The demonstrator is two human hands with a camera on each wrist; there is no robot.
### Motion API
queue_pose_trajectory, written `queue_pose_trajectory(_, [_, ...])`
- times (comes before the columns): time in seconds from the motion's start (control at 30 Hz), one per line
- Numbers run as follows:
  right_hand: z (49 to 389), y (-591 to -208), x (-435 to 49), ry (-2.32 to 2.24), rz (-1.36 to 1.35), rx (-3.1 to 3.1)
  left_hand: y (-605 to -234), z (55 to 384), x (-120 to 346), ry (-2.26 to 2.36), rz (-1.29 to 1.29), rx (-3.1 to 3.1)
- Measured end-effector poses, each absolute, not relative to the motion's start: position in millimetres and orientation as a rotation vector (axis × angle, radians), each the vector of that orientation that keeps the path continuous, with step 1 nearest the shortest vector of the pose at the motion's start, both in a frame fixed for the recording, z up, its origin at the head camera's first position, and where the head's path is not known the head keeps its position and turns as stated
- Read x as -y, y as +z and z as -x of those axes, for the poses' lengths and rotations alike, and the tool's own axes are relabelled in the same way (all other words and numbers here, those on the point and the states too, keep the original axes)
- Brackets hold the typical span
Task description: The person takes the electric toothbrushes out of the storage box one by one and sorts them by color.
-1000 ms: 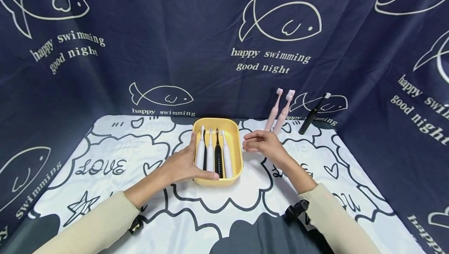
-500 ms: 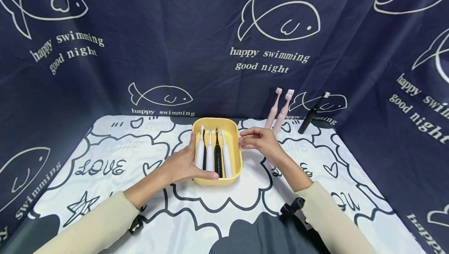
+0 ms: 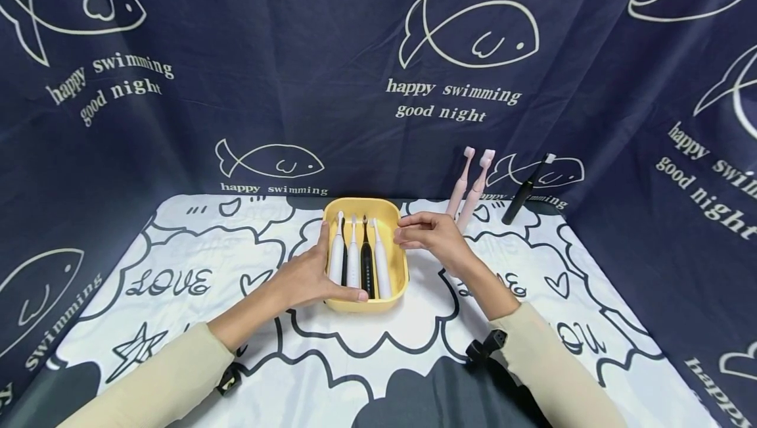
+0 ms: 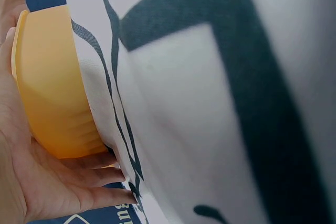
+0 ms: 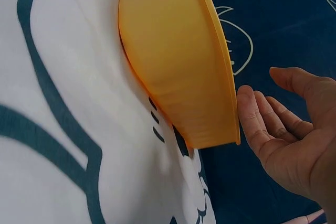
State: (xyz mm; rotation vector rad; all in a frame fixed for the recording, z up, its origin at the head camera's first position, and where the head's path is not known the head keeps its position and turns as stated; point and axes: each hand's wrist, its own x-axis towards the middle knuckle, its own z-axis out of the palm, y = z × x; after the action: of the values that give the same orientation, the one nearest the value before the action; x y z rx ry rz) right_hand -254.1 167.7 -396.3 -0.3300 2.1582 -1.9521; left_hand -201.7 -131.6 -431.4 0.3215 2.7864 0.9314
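Observation:
A yellow box [image 3: 405, 286] stands on the bed-like surface in the head view, with several white and black electric toothbrushes [image 3: 381, 267] lying side by side in it, heads towards the far end. My left hand [image 3: 301, 278] holds the box's near left corner, its thumb along the near rim and its fingers on the left side. Over the right rim hovers my right hand [image 3: 434, 237], fingers loosely bent and nothing between them. In the right wrist view its fingertips [image 5: 245, 95] are close to the rim; contact is hard to tell.
Pink electric toothbrushes [image 3: 458, 196] stand upright behind my right hand, which hides their lower parts. Farther right stands a black electric toothbrush [image 3: 519, 203], slightly tilted in view. A dark blue fish-print curtain [image 3: 355, 86] hangs behind, and patterned white cloth [image 3: 195, 257] covers the surface.
My right hand has moved left, from beside the box to over its right rim. My left hand, the box and the toothbrushes have stayed where they were.

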Motion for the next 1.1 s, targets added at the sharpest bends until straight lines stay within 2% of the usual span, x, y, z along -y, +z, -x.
queue_pose_trajectory(0.67, [248,-392,-135,-1.806,0.333,-2.244,-430,202,131,0.908,-0.306,-2.783])
queue_pose_trajectory(1.1, [246,-402,-102,-1.644,0.327,-2.420,-430,200,129,0.910,-0.284,-2.775])
